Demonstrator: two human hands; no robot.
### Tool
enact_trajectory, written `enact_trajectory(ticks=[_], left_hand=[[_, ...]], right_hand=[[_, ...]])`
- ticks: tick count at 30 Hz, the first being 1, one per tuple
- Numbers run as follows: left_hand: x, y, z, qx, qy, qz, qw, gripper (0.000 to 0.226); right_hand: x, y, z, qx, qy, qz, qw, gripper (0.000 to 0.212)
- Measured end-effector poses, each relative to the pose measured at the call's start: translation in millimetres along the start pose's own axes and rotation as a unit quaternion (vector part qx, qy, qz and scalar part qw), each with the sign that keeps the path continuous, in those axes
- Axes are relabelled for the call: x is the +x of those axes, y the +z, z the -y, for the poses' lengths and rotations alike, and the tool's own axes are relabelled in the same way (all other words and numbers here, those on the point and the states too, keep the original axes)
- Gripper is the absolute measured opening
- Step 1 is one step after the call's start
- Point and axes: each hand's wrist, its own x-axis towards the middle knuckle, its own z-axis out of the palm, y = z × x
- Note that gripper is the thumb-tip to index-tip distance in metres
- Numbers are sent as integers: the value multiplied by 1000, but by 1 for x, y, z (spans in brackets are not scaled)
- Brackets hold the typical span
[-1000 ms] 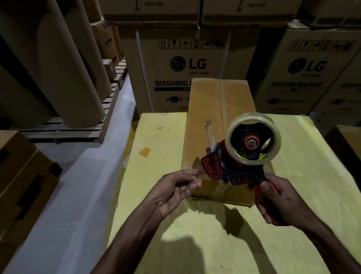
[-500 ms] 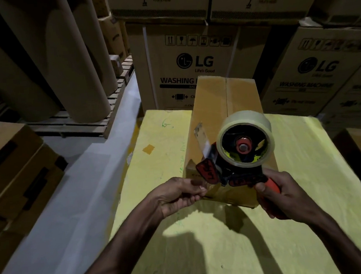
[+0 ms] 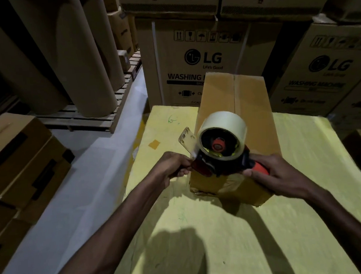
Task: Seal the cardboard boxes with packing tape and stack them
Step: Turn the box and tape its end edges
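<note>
My left hand [image 3: 173,167] is curled, thumb and fingers pinching the loose end of clear tape [image 3: 187,139] where it leaves the red-and-black tape dispenser [image 3: 222,146]. The dispenser hangs over the near end of the long brown cardboard box [image 3: 250,101], which lies flaps-closed on the yellow table top [image 3: 225,230]. My right hand [image 3: 279,172] is wrapped round the orange-red handle [image 3: 262,169]. I judge sealing is just starting: next I must stick that end over the near edge and draw straight along the centre seam.
</note>
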Motion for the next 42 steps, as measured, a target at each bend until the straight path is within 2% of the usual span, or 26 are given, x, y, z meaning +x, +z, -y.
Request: enact_trajectory(ticks=[4, 10, 13, 16, 19, 27, 36, 42], left_hand=[[18, 1, -1, 29, 35, -55, 997, 22], [34, 5, 18, 23, 60, -96, 993, 23], [43, -24, 26, 5, 40, -136, 990, 20], [47, -45, 35, -9, 32, -100, 994, 12], [48, -33, 37, -14, 57, -110, 992, 14], [48, -15, 56, -26, 132, -110, 985, 31], [57, -11, 70, -44, 126, -146, 980, 33], [62, -6, 78, -64, 69, -125, 988, 37]], right_hand=[[28, -10, -9, -70, -25, 41, 996, 40], [40, -23, -17, -115, -28, 71, 990, 17], [26, -41, -22, -122, -6, 57, 991, 36], [7, -57, -32, -89, 8, 46, 995, 55], [-2, -64, -34, -99, 6, 37, 994, 63], [-16, -69, -39, -153, 9, 34, 988, 48], [-15, -69, -31, -140, 17, 26, 990, 56], [-14, -67, -33, -150, 20, 31, 988, 57]])
